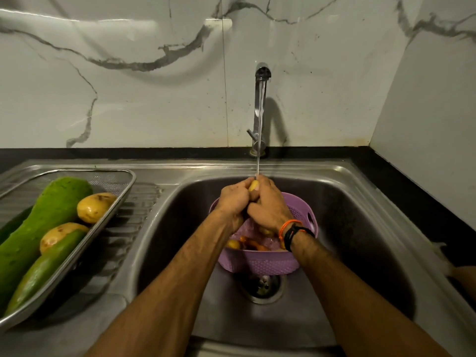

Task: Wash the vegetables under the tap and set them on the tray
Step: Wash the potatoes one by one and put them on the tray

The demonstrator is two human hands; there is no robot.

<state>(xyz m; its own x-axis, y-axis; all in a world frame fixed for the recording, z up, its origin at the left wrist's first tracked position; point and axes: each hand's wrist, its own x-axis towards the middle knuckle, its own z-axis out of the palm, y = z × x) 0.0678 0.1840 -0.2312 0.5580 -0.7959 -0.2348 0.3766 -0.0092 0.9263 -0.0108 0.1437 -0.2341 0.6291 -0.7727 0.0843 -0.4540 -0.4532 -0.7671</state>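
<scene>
Washing step in hand: small yellow potato [253,186] clasped between left hand [235,199] and right hand [268,206], both grips curled round it, under running chrome tap [260,106] above perforated lilac plastic colander [260,261]. Next, judged: carry leftward to steel mesh tray [123,191], beside washed green gourds [43,217]

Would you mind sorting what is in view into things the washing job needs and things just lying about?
Job: potato held by left hand and right hand; tap; purple colander; tray holding gourds and potatoes.
Lying about: wristbands; sink drain.
</scene>
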